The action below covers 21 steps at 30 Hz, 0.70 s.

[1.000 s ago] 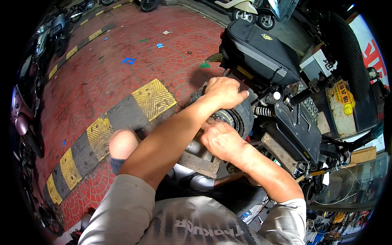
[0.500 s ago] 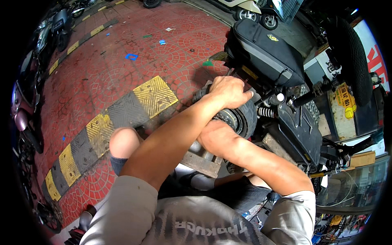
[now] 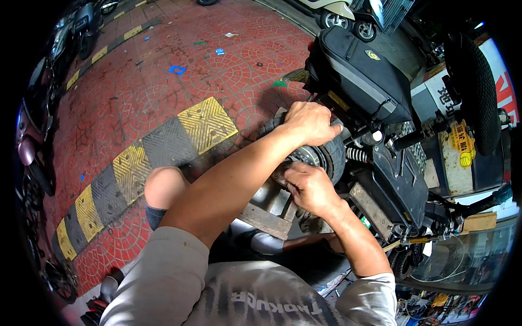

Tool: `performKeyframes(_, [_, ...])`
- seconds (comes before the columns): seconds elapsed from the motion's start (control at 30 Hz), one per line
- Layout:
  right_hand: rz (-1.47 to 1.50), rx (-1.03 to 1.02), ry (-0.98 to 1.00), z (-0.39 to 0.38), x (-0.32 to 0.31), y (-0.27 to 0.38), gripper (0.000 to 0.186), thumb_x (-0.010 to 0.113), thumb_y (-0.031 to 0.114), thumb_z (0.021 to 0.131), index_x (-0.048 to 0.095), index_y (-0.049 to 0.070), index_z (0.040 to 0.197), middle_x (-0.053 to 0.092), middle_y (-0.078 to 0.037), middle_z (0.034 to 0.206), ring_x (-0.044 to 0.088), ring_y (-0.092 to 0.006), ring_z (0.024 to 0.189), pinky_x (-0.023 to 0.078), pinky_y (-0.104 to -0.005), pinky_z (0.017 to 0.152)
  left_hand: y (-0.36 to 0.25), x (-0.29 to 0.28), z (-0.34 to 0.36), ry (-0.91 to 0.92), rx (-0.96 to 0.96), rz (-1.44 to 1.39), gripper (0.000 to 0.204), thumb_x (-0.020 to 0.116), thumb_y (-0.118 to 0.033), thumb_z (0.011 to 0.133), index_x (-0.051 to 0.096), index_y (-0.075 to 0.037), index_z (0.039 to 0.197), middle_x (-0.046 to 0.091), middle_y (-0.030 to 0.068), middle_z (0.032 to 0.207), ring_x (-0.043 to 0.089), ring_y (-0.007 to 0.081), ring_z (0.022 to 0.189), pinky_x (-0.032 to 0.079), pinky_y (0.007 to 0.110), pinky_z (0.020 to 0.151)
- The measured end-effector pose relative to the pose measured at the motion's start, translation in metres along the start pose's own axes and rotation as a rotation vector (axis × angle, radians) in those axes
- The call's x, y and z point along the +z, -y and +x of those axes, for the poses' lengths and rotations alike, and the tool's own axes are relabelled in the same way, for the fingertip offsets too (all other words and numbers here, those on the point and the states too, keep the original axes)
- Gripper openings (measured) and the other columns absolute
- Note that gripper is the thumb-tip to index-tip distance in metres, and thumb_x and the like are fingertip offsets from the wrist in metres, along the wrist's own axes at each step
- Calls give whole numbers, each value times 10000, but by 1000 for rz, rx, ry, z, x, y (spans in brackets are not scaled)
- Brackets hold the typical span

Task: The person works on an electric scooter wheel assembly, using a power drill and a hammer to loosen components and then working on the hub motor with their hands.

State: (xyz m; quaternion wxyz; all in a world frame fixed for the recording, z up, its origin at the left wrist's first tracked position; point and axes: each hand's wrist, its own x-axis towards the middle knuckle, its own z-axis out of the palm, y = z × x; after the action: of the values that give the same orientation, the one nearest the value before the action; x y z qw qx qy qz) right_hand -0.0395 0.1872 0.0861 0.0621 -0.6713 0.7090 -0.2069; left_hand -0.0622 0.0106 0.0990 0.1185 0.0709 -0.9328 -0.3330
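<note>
A small wheel with a black tyre [image 3: 338, 158] is in front of me beside a scooter's rear end. My left hand [image 3: 312, 122] lies over the far side of the tyre, its fingers curled down and partly hidden. Nearer to me, my right hand [image 3: 310, 187] is closed in a fist at the near side of the wheel's hub [image 3: 304, 156]. What its fingers hold, if anything, cannot be made out. Below the hands is a worn wooden frame [image 3: 265, 220], between my legs.
A black bag [image 3: 361, 73] sits behind the wheel. Tools lie on the black scooter deck [image 3: 394, 182] at right. A yellow and black speed bump [image 3: 166, 142] crosses the red paving at left. Parked scooters [image 3: 38, 136] line the far left.
My right hand has come out from under my left forearm and is now visible as a fist by the hub. The left hand stays on the tyre.
</note>
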Motion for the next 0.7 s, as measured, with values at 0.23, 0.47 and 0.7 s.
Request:
performKeyframes(0.23, [58, 175, -377, -24, 35, 10, 256, 749, -51, 882, 786, 57, 1111, 736, -135, 1057, 764, -354, 932, 645, -445, 798, 1, 2, -2, -28, 6, -26, 596, 661, -581, 989, 832, -16, 1073, 799, 249, 1119, 741, 448, 1141, 551, 559, 1033])
performKeyframes(0.47, [144, 286, -574, -31, 58, 17, 227, 796, -51, 889, 801, 42, 1096, 741, -146, 1042, 746, -334, 935, 608, -410, 838, -4, -4, -2, 28, -25, 8, 612, 653, -570, 1003, 838, 4, 1107, 802, 243, 1174, 741, 413, 1195, 530, 535, 1066])
performKeyframes(0.7, [134, 341, -670, -34, 70, 23, 238, 806, -58, 880, 806, 37, 1099, 739, -147, 1011, 730, -317, 922, 591, -403, 840, -4, -1, -3, 9, -6, 15, 612, 647, -576, 1004, 829, -3, 1116, 801, 247, 1155, 743, 425, 1175, 539, 549, 1044])
